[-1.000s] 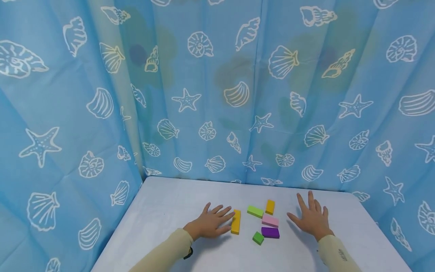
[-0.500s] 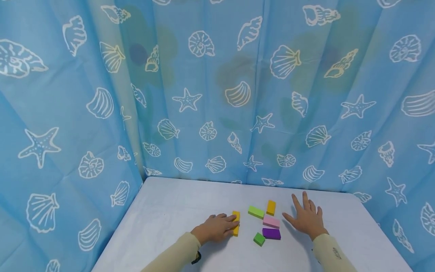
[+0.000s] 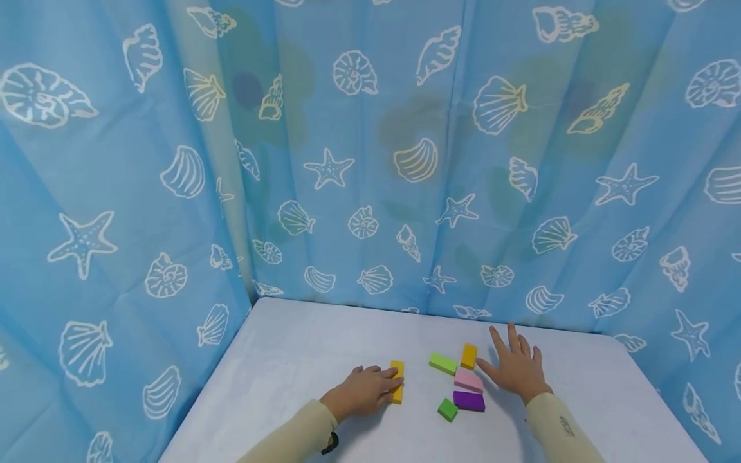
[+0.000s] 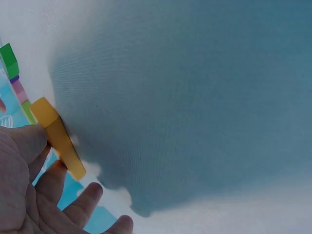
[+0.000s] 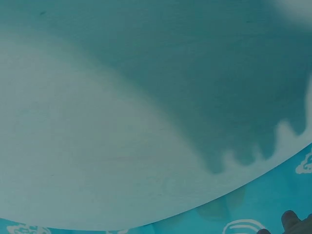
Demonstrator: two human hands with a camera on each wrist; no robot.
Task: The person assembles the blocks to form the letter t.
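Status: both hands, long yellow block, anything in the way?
Left hand pinches long yellow block. Right hand open, empty. Five other blocks between hands, none touching it.

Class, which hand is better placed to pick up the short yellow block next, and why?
Probably the right hand: open, holding nothing and near the short yellow block. The left hand grips the long yellow block, farther away.

Sleeves long, pale cream-beige, plain: left sleeve (image 3: 296, 432) and right sleeve (image 3: 560, 426) match, both ending at the wrist. Right sleeve bears a small dark marking (image 3: 567, 426), illegible. Black band (image 3: 330, 444) beside the left sleeve's end, finer detail too small. Left hand (image 3: 363, 391), right hand (image 3: 514, 369): bare.
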